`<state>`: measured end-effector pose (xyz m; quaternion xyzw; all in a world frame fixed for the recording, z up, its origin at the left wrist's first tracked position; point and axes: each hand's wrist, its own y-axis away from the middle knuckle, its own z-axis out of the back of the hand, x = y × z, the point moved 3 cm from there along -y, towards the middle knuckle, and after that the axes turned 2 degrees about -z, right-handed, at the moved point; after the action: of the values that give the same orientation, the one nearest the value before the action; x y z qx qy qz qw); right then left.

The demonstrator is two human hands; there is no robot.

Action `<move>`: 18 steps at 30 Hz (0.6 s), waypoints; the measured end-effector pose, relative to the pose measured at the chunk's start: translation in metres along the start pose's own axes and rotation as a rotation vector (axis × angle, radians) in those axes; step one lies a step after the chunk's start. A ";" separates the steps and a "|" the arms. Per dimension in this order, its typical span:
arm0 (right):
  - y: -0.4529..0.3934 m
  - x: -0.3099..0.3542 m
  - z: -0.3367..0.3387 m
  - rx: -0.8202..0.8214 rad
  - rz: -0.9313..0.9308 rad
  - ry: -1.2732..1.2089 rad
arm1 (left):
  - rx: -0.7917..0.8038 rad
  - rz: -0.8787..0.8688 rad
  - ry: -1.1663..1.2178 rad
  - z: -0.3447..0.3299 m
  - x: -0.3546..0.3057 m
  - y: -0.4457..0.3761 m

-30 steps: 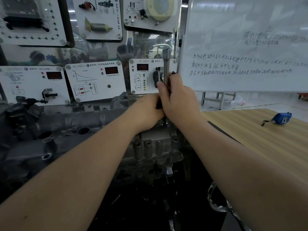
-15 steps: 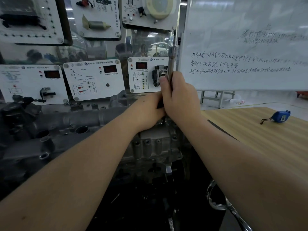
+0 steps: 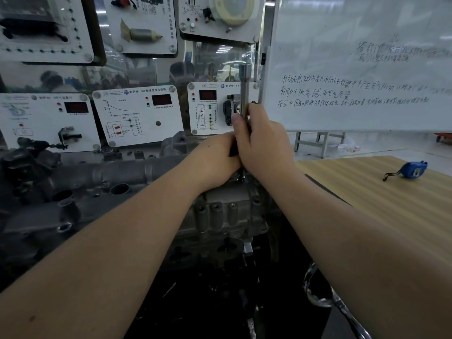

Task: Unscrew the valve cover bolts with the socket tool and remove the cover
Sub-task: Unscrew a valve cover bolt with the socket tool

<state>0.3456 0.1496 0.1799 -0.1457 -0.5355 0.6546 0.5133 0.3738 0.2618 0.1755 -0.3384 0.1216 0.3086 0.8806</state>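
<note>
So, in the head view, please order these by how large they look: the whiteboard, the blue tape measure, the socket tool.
1. whiteboard, by far the largest.
2. socket tool; only its upper shaft shows above the right hand.
3. blue tape measure, though its visible area is close to the tool's.

- Dim, cool indoor light; ceiling lamps reflect off the whiteboard (image 3: pixel 362 64).
- Engine block (image 3: pixel 73 192) sinks into deep shadow.
- Wide-angle bending at the edges; forearms slightly soft.

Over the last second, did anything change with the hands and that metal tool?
Barely. Both hands stay clamped together on the socket tool, right hand gripping its shaft, left hand beside it. The tool's top only tilts slightly. The engine and blue tape measure stay put.
</note>
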 end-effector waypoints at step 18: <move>-0.002 -0.005 -0.003 0.023 -0.070 0.020 | 0.009 0.001 0.070 -0.001 0.000 0.002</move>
<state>0.3509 0.1469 0.1791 -0.1275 -0.5276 0.6410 0.5427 0.3722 0.2626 0.1739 -0.3451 0.1540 0.2966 0.8771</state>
